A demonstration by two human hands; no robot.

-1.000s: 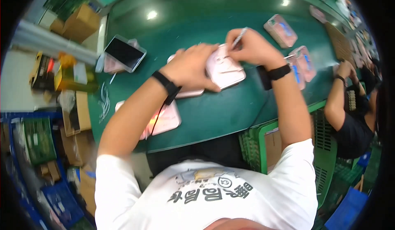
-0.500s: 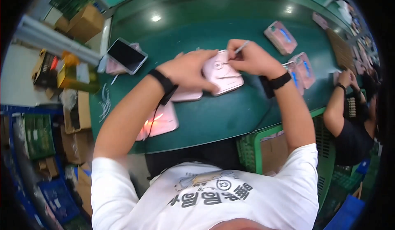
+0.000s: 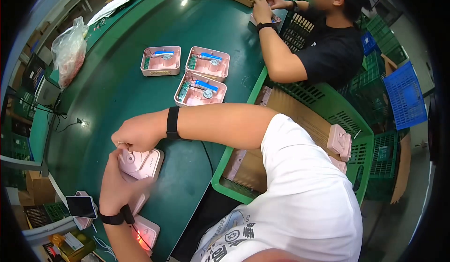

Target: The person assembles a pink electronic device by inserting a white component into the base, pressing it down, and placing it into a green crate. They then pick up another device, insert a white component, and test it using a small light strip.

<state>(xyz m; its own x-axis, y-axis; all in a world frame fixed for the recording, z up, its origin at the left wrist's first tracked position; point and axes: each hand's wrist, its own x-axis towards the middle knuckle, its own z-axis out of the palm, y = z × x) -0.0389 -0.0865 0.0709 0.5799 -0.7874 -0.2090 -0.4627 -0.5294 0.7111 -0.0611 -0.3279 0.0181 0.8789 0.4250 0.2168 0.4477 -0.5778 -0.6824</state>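
Observation:
My left hand [image 3: 116,187] steadies a pink plastic case [image 3: 145,166], its fingers along the far left side and its thumb across the near edge. The case bears a small round ring and a raised strip. Over its far corner my right hand [image 3: 138,133] is closed in a pinch; a small shiny bit shows at the fingertips, too little to identify. Partly under my left hand lies another pink case [image 3: 139,203]. Nearer me, a third pink case [image 3: 149,231] glows red. Both wrists wear black bands.
Three open pink housings [image 3: 161,69] with blue cylinders, green boards and wires lie farther along the green table [image 3: 117,91]. A co-worker [image 3: 323,51] handles a pink part at the far right. A green crate [image 3: 365,159] adjoins the table. A phone [image 3: 81,206] lies at the left.
The view has swung to the right, bringing the co-worker and crate in fully. Both hands remain at the pink case. The thin pale stick in my right hand no longer shows clearly.

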